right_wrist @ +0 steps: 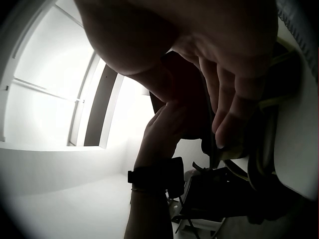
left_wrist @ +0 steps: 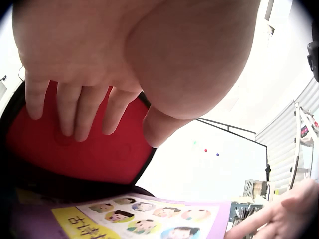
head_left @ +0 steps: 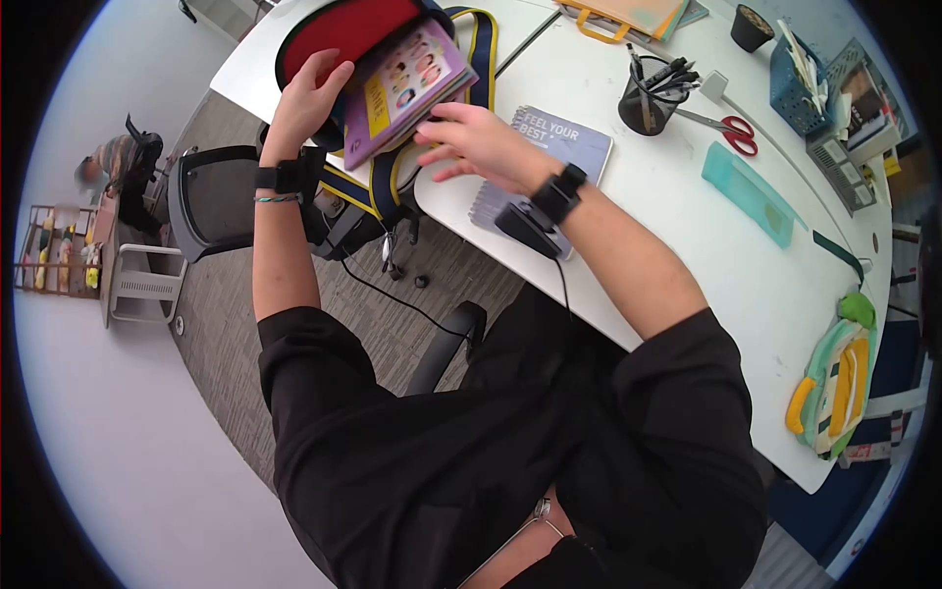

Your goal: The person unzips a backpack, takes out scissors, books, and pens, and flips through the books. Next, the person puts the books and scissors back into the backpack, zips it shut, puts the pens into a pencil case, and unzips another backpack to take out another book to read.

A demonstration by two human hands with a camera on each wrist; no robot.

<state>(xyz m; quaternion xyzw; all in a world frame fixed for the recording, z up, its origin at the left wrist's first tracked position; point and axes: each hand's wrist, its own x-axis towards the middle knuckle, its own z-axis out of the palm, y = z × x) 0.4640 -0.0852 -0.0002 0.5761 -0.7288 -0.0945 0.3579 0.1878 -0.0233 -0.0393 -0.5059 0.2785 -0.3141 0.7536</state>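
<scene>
A purple book (head_left: 407,83) with a yellow title panel and small cartoon portraits lies on top of other books, partly inside a bag (head_left: 351,34) with a red inner flap and navy-and-yellow straps. My left hand (head_left: 310,98) is at the flap's near side, fingers loosely spread. In the left wrist view, those fingers overlap the red lining (left_wrist: 84,154), above the book. My right hand (head_left: 483,147) has its fingers extended beside the books' right edge, over the table edge. The right wrist view is dark; the right hand's fingers (right_wrist: 227,104) hang loosely, holding nothing visible.
A grey-blue spiral notebook (head_left: 564,147) lies under my right forearm. Farther along the white table are a mesh pen cup (head_left: 643,108), red-handled scissors (head_left: 738,135), a teal case (head_left: 751,191) and a green-and-yellow pouch (head_left: 834,378). A black chair (head_left: 211,201) stands at the left.
</scene>
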